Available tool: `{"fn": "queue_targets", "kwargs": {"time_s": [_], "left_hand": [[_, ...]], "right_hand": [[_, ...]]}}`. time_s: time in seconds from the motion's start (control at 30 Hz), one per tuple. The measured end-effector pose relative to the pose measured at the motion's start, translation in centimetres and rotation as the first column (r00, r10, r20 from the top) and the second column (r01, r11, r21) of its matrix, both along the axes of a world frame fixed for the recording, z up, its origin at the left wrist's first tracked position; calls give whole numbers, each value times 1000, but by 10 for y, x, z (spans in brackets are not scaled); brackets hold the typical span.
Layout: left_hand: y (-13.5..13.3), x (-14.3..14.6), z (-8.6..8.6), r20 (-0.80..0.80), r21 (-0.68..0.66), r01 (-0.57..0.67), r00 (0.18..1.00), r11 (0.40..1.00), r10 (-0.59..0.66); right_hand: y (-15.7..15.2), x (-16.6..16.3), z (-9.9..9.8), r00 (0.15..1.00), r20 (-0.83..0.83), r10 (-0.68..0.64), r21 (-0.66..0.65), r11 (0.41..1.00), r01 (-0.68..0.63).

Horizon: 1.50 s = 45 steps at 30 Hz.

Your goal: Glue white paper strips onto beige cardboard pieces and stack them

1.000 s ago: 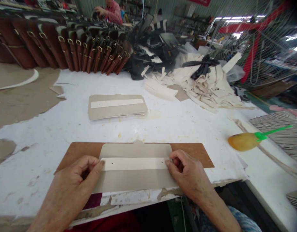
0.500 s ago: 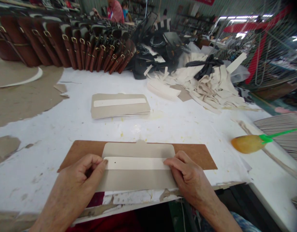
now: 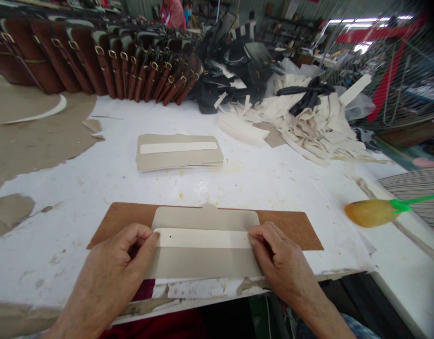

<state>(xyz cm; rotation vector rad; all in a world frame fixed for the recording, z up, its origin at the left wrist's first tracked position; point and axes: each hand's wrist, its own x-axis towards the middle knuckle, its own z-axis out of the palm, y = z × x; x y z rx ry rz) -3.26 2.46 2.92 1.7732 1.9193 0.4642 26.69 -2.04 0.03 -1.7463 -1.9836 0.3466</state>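
Note:
A cream strip (image 3: pixel 206 238) with a small dark hole near each end lies across a beige panel (image 3: pixel 206 263) with rounded top corners and a small tab. My left hand (image 3: pixel 121 263) pinches the strip's left end between thumb and forefinger. At the right end, my right hand (image 3: pixel 282 256) grips it the same way. Under the panel is a brown board (image 3: pixel 291 228), showing on both sides. Farther back lies a stack of similar beige panels (image 3: pixel 178 161), the top one bearing its own cream strip (image 3: pixel 178 148).
Brown buckled leather bags (image 3: pixel 107 66) stand in a row at the back left. Cream scraps (image 3: pixel 316 117) heap at the back right. A yellow bottle with a green nozzle (image 3: pixel 370 213) lies on the right. Beige sheet material (image 3: pixel 36 136) covers the left side.
My right thumb and fingers have slid right along the strip to its end, uncovering the right hole. My left hand keeps its pinch. The whole view has shifted slightly.

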Motion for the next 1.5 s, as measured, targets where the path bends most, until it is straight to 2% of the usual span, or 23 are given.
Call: {"fn": "queue_targets", "kwargs": {"time_s": [0.1,0.27,0.6,1.1,1.2,1.27,1.33,1.43,1.5], "left_hand": [[1,0,3,-10,-19,4,1000,1000,-5],[4,-6,-2,-55,-69,43,997,997,-46],[5,-6,-3,-93,-40,41,995,998,-44],[4,-10,-11,-88,21,67,994,998,-65],[2,-10,-13,-40,114,88,996,990,-84],[-1,-8,-12,11,228,124,991,966,-130],[-4,-7,-10,40,374,176,978,911,-205],[-12,-5,-7,-8,586,308,927,749,-375],[-18,-5,-6,-70,655,403,874,639,-481]], "right_hand": [[-1,0,-1,1000,8,8,11,1000,-8],[-2,-1,-1,1000,-6,21,80,997,-21],[0,-3,-1,1000,5,-13,57,998,13],[1,-4,-1,998,46,-34,51,998,31],[-1,-3,-3,998,44,-33,52,998,31],[-3,-1,-5,999,42,-25,47,999,23],[-4,4,-7,998,54,-31,26,999,30],[-4,13,-14,998,66,14,-3,1000,-14],[-6,17,-20,998,57,24,7,1000,-24]]}}
